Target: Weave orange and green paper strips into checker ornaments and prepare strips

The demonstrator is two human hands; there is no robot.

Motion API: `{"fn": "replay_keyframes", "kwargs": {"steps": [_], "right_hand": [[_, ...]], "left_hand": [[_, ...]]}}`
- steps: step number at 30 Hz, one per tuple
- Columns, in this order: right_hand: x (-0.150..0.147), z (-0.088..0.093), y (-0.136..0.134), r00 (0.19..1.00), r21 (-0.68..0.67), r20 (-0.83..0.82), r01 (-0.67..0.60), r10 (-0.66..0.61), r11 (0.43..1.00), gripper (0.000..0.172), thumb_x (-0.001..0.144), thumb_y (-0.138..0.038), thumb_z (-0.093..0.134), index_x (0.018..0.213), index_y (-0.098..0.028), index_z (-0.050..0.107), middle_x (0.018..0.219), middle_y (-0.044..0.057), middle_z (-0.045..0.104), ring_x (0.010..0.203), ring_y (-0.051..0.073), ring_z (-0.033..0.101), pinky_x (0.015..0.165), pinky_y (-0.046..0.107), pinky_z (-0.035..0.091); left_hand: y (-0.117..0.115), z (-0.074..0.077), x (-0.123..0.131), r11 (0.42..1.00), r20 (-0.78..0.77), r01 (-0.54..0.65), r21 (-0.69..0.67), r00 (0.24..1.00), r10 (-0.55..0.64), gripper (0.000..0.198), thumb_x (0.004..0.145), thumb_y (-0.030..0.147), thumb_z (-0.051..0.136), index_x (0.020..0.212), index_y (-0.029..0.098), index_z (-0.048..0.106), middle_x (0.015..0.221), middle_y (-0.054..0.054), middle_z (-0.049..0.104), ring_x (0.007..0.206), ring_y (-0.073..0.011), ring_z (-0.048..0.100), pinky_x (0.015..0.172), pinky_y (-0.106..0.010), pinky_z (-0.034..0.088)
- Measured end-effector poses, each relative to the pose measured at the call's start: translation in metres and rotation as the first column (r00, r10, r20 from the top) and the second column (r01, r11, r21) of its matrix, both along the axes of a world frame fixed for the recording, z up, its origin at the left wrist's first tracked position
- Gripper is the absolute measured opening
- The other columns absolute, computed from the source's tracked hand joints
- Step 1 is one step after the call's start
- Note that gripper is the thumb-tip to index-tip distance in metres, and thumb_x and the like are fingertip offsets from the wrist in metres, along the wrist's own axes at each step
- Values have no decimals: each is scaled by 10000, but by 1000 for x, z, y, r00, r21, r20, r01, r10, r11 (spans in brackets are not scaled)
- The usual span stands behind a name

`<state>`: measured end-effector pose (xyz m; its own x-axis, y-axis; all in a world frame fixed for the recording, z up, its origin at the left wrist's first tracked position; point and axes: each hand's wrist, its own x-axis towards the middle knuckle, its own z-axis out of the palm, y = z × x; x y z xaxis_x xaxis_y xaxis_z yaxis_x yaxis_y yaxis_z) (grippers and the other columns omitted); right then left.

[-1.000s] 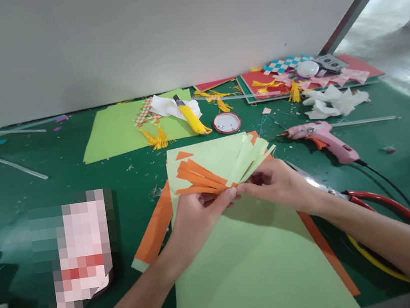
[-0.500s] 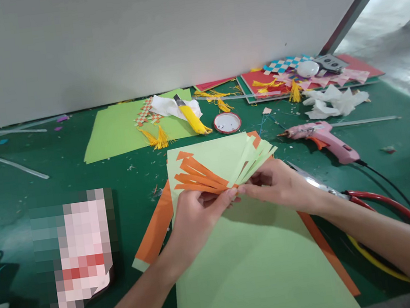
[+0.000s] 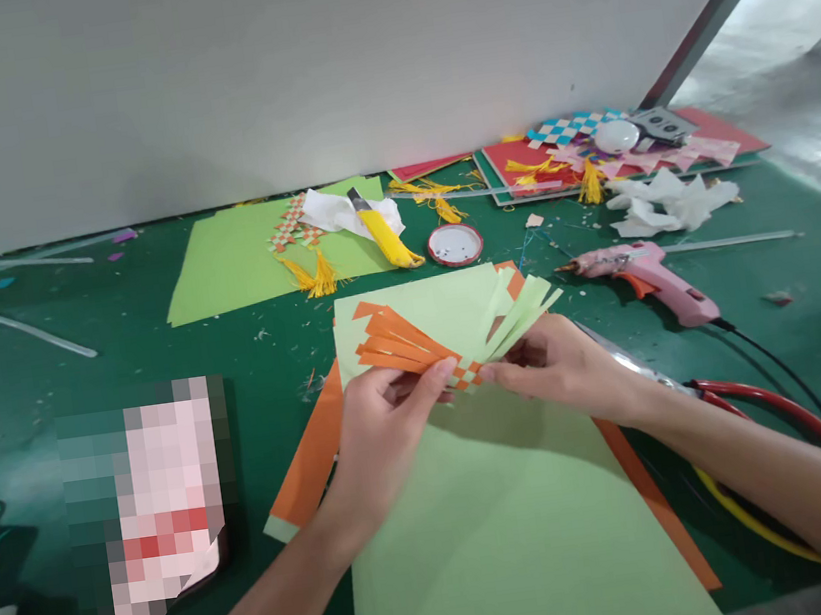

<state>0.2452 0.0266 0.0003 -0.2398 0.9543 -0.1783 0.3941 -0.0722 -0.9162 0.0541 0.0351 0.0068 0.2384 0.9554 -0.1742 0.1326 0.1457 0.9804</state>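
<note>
Both my hands hold a small woven piece (image 3: 467, 373) of paper strips above a large light green sheet (image 3: 507, 527). My left hand (image 3: 389, 431) pinches the side where several orange strips (image 3: 396, 342) fan out to the left. On the other side, light green strips (image 3: 521, 311) fan up and to the right from the pinch of my right hand (image 3: 561, 363). A small orange-and-green checker pattern shows between my fingertips. An orange sheet (image 3: 309, 467) lies under the green one on the green table (image 3: 51, 395).
A pink glue gun (image 3: 640, 272) lies to the right, its cord running to red and yellow hoops (image 3: 780, 420). Behind are a yellow utility knife (image 3: 386, 235), a round lid (image 3: 455, 244), yellow tassels, a bright green sheet (image 3: 238, 260), crumpled white paper (image 3: 668, 198) and woven paper pieces. A blurred object lies at left.
My hands have drawn the strips tighter, so a small woven checker patch now shows between my fingertips. The left hand has shifted slightly up.
</note>
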Motion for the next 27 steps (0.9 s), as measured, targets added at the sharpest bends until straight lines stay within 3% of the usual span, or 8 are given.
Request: {"fn": "replay_keyframes", "kwargs": {"steps": [9,12,14,20,27], "right_hand": [[-1,-1,1,1000,2,-25,-13,13,1000,241,812,-379,595,845,-143,628,626,-14,519,521,98,438,456,235,367],[-4,2,1,993,71,-104,-56,63,996,194,805,-339,630,901,-170,634,762,8,631,658,132,566,566,240,468],[-5,4,1,989,151,-107,-86,102,985,129,819,-303,622,840,-176,635,809,13,665,737,140,604,658,242,496],[-5,8,2,997,273,-15,-70,77,959,99,826,-253,609,784,-164,609,729,0,634,662,124,579,621,232,485],[-5,9,2,991,240,-39,-115,128,964,140,858,-239,574,732,-177,580,710,-20,598,595,91,520,537,215,406]], "left_hand": [[1,-4,-2,1000,41,19,7,999,-19,200,808,346,678,845,156,729,835,-30,752,723,-149,695,695,-207,561],[-1,-4,-2,1000,9,30,-2,1000,-30,206,803,363,677,810,163,731,817,-28,753,737,-160,694,691,-213,552],[-2,-4,-1,998,-28,51,-21,998,-51,222,797,382,677,770,168,730,777,-24,751,732,-162,694,664,-204,538],[-1,-2,0,1000,-53,25,-18,998,-26,248,803,401,668,717,170,692,714,-9,740,699,-146,697,635,-180,521],[-1,-2,-1,998,-22,59,-38,998,-59,260,812,410,656,739,163,688,732,-24,743,706,-161,703,666,-215,542]]}}
